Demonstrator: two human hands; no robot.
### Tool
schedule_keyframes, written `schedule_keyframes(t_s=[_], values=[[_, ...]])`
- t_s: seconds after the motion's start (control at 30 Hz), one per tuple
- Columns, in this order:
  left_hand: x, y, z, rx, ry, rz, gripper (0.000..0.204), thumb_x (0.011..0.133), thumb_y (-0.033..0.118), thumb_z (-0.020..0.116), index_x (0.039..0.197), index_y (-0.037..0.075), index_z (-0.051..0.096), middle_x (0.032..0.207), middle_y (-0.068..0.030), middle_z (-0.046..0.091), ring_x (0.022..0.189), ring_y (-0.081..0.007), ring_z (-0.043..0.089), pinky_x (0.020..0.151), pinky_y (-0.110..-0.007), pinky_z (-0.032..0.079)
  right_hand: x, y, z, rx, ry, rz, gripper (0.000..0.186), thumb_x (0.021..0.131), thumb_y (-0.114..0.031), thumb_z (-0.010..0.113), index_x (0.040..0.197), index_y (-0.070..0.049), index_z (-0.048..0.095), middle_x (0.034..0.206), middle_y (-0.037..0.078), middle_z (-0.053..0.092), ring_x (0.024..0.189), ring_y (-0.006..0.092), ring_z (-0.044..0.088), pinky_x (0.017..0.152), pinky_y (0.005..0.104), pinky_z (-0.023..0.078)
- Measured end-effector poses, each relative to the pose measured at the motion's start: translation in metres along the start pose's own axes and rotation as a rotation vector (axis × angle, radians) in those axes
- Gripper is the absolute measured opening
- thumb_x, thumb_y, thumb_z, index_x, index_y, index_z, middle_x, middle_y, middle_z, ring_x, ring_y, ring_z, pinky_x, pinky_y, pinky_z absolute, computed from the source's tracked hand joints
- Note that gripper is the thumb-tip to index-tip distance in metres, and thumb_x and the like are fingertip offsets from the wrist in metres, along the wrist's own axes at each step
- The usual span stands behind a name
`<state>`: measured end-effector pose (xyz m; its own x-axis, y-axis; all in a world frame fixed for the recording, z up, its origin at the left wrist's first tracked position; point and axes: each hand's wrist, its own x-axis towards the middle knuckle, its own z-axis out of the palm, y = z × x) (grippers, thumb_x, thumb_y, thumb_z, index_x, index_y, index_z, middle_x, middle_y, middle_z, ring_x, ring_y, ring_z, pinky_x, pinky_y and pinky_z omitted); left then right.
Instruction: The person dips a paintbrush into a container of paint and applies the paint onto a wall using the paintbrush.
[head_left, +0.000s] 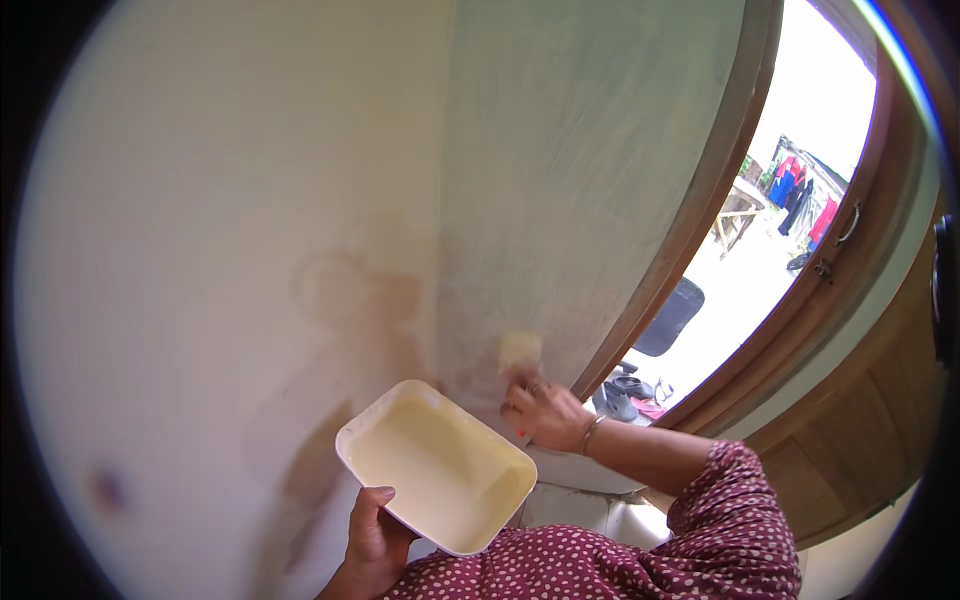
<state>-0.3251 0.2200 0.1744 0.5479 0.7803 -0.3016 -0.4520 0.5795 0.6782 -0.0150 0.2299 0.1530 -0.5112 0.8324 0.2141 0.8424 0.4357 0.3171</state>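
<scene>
Apparently for easy reach, holds the cream rectangular tray (376, 411) by its rim in the left hand (376, 535), near the torso, and pinches a blurred pale-yellow block (521, 352) in the right hand's (552, 412) fingers at the grey-green wall section (590, 150).

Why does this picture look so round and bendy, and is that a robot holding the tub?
No robot here, just a person using two bare hands. The camera sits on the person's head and looks down. Its very wide fisheye lens bends straight edges, like the brown door frame, and makes the corners dark.

The left hand grips a shallow, pale yellow tub by its edge. The right hand holds a pale yellow block at the grey-green part of the wall. It's blurry, so I can't tell exactly what it is.

The dark shape on the paler wall is a shadow. Outside the doorway are shoes and hanging clothes.
</scene>
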Motion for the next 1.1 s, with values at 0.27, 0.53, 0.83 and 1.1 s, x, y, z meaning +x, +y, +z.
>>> schedule_keyframes(t_s=[0.27, 0.53, 0.83, 1.1], values=[[0.003, -0.001, -0.016, 0.000, -0.013, 0.021, 0.072, 0.081, 0.040, 0.057, 0.142, 0.008, 0.039, 0.130, -0.0126, 0.056, 0.116, -0.0291, 0.058, 0.090, -0.051, 0.050, 0.045, 0.050, 0.003, 0.585, -0.039, 0.285, 0.012, 0.084, -0.008, 0.061, 0.095, -0.007, 0.065, 0.100, 0.013, 0.064, 0.094, 0.0347, 0.063, 0.080, 0.0431, 0.052], [-0.010, 0.007, -0.047, -0.029, 0.002, -0.002, 0.073, 0.083, 0.039, 0.057, 0.145, 0.008, 0.034, 0.133, -0.0130, 0.053, 0.119, -0.0281, 0.056, 0.090, -0.050, 0.051, 0.133, 0.066, -0.270, -0.034, 0.637, 0.174, 0.013, 0.085, 0.004, 0.066, 0.097, -0.002, 0.068, 0.098, 0.010, 0.067, 0.092, 0.0202, 0.067, 0.082, 0.0296, 0.051], [-0.008, 0.015, -0.028, 0.010, 0.014, -0.033, 0.076, 0.080, 0.041, 0.057, 0.144, 0.006, 0.038, 0.134, -0.0128, 0.052, 0.124, -0.0289, 0.052, 0.100, -0.049, 0.043, 0.142, 0.066, -0.165, -0.620, 0.488, 0.231, 0.031, 0.076, -0.005, 0.065, 0.105, -0.016, 0.070, 0.134, 0.021, 0.054, 0.118, 0.0427, 0.055, 0.080, 0.0420, 0.057], [-0.007, -0.023, -0.007, -0.087, 0.041, 0.015, 0.065, 0.080, 0.033, 0.059, 0.136, 0.003, 0.044, 0.121, -0.0133, 0.059, 0.109, -0.0264, 0.059, 0.087, -0.046, 0.050, 0.036, -0.001, 0.061, 0.195, -0.140, -0.054, 0.018, 0.084, -0.022, 0.059, 0.093, -0.009, 0.068, 0.097, 0.012, 0.060, 0.100, 0.0375, 0.062, 0.087, 0.0490, 0.051]])
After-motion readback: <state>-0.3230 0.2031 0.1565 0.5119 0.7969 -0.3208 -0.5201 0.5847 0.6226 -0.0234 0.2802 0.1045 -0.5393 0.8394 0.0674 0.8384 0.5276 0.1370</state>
